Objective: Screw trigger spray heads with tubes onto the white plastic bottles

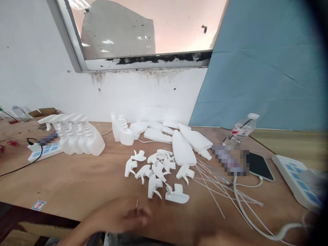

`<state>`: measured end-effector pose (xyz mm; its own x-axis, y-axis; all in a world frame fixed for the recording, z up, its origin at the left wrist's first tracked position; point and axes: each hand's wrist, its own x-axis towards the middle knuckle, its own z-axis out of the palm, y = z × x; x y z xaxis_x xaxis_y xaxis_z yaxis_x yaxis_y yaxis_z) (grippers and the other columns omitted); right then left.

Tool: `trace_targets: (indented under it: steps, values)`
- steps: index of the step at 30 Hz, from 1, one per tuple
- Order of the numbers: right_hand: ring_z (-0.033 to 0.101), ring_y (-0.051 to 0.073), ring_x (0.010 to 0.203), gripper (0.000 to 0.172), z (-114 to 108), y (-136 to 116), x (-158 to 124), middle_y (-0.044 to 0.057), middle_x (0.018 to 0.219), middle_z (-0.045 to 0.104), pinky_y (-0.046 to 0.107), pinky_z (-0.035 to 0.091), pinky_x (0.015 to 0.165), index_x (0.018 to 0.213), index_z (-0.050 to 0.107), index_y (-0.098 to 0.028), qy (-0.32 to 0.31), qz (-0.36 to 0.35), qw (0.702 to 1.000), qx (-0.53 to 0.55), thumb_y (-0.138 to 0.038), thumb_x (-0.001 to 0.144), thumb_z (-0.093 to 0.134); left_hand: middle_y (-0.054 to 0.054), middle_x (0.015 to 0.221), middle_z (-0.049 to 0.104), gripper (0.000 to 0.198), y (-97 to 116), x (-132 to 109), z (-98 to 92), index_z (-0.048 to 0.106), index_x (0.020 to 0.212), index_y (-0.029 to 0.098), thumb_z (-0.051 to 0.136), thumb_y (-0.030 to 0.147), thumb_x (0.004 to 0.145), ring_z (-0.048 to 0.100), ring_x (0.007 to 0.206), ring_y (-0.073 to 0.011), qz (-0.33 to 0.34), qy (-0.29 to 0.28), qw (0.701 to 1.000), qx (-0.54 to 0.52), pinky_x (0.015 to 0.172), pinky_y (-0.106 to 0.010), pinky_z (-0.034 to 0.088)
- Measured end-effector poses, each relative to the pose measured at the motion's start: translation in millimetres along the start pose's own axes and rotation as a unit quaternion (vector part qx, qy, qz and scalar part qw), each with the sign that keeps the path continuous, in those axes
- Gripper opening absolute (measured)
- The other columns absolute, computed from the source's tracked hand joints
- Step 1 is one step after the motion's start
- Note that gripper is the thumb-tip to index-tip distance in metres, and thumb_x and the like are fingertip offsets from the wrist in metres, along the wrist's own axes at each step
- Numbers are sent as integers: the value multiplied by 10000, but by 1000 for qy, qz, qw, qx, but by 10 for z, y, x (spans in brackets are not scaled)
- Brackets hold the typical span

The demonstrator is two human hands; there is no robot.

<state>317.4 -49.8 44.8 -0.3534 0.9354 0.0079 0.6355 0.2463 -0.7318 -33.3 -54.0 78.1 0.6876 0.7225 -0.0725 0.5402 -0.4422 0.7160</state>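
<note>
My left hand (pixel 125 217) lies low at the table's near edge, with the forearm coming in from the lower left. It is blurred, the fingers look curled, and a short thin sliver sticks up from them; I cannot make out what it is. Just beyond the hand lies a heap of white trigger spray heads (pixel 156 171). To their right, thin white dip tubes (pixel 217 191) are scattered. Empty white bottles (pixel 183 145) lie behind the heads. At the left stands a row of bottles with triggers fitted (pixel 77 135). My right hand is out of sight.
A wooden table (pixel 77 181) runs along a white wall under a window. On the right are a black phone (pixel 260 166) with a white cable (pixel 246 212), a water bottle (pixel 242 130) and a white power strip (pixel 297 181). Another power strip (pixel 43 152) lies at the left.
</note>
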Motion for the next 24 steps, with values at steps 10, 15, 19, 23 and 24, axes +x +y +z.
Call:
trace_targets:
  steps: [10,15,19,23,24]
  values:
    - [530,281,1140,574,82,-129,864,69,1234,552,367,438,961,1201,582,-251,-123,-61,988,-65,-181,647,715,-19,683,581,213,-314,892,747,526,745,180,531,355,866,526,653,-159,285,65,924,247,628,-329,413]
    - [580,229,953,425,57,-203,1037,61,1094,611,329,472,854,1117,607,-216,-64,-123,989,-49,-164,698,657,-60,823,604,101,-431,986,598,533,848,174,484,247,900,543,795,-182,210,127,943,222,747,-325,438]
    - [590,214,907,430,78,-264,1326,60,1107,613,337,481,825,1168,589,-209,-6,-157,987,-37,-187,740,625,-68,902,616,111,-534,1076,389,568,934,165,468,203,908,535,871,-201,166,174,950,197,806,-343,450]
    - [578,236,1004,471,283,-204,1627,79,1202,577,373,486,873,1210,547,-237,73,-206,976,-1,-203,755,662,-79,956,616,171,-732,1206,236,600,1023,169,471,182,912,538,942,-221,123,212,946,212,851,-373,457]
    - [566,245,1044,468,342,-177,1680,85,1217,565,383,483,885,1218,537,-240,99,-214,972,6,-207,768,659,-83,980,615,188,-784,1241,202,603,1046,174,474,172,909,538,964,-227,116,218,944,216,864,-383,456]
